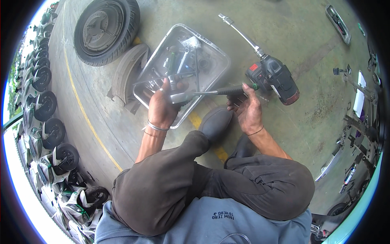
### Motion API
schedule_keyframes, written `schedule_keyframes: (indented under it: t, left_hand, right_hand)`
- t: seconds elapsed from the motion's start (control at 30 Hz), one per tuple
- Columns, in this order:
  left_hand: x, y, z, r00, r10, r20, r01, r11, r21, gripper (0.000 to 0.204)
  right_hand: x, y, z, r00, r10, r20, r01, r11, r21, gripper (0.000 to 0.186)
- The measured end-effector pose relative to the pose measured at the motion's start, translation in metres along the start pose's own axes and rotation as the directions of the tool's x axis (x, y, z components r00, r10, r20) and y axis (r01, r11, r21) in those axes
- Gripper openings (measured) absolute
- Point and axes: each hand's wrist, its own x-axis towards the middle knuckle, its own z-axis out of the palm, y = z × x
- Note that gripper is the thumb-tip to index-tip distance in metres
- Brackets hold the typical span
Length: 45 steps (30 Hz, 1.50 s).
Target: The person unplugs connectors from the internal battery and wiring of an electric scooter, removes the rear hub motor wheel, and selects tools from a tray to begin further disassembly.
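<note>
A ratchet wrench with a metal head and a dark ribbed grip lies level between my two hands, in front of the metal tray's near edge. My left hand is closed around its head, where a silver socket shows by the fingers. At the grip's green-tipped end, my right hand has its thumb on top and fingers curled underneath. The metal tray holds wrenches, sockets and other small parts. Just right of the wrench, a black cordless impact wrench with a long extension bar rests on the floor.
A wheel with its tyre and a curved grey mudguard-like part lie left of the tray. Parked motorbikes line the far left. A small tray sits at upper right, near vehicle parts. My shoe is below the wrench.
</note>
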Motion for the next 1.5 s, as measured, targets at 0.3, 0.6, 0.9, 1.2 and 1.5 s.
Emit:
schedule_keyframes:
  t: [0.3,0.6,0.9,1.2,1.5]
  left_hand:
    - [0.003,0.002,0.001,1.0,0.001,-0.025,-0.002,0.999,-0.034,0.031]
    - [0.002,-0.003,0.01,0.996,-0.01,-0.087,0.006,0.999,-0.038,0.026]
    - [0.006,-0.007,-0.015,0.999,0.035,-0.028,-0.039,0.986,-0.165,0.029]
    - [0.007,-0.005,-0.004,0.996,0.034,-0.088,-0.043,0.993,-0.113,0.027]
    - [0.007,-0.006,0.007,0.99,0.041,-0.136,-0.041,0.999,0.007,0.028]
  right_hand:
    - [-0.027,-0.031,0.029,0.908,-0.345,0.238,0.392,0.9,-0.191,0.027]
    - [-0.034,-0.051,0.048,0.737,-0.473,0.483,0.635,0.73,-0.253,0.029]
    - [-0.015,-0.035,0.022,0.84,-0.27,0.47,0.481,0.772,-0.416,0.027]
    - [0.014,-0.018,-0.108,0.912,-0.361,-0.195,0.144,0.727,-0.672,0.033]
    - [0.044,-0.059,-0.123,0.483,-0.569,0.665,0.633,-0.297,-0.715,0.025]
